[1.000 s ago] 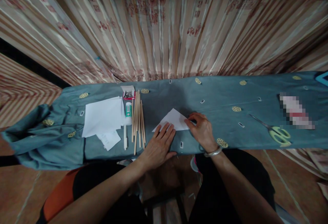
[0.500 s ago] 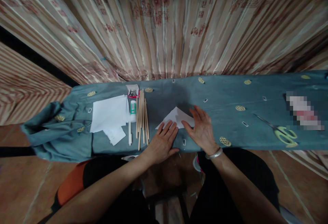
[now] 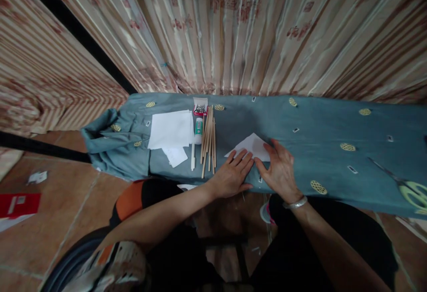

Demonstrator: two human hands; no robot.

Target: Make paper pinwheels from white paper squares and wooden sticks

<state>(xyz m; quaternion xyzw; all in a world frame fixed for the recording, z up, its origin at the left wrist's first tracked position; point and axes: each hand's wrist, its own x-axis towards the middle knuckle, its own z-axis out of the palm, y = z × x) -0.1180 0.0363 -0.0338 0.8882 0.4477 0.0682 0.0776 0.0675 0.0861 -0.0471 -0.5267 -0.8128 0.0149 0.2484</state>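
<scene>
A white sheet of paper, folded into a triangle, lies on the cloth-covered table with its point facing away from me. My left hand rests flat on the paper's near left part, fingers stretched out. At the right corner is my right hand, its thumb and fingers spread and touching the paper's edge; a silver bracelet circles that wrist. Part of the near edge is hidden beneath my fingers.
Left of the paper are several wooden sticks, a glue stick, a white pen and a small box of metal pins. Beyond them lies a stack of white paper with a smaller piece. Green-handled scissors lie far right.
The view has swung left, so the table things appear further right and more floor shows at left. Both hands stay at the folded paper, the right one still at its right corner.
</scene>
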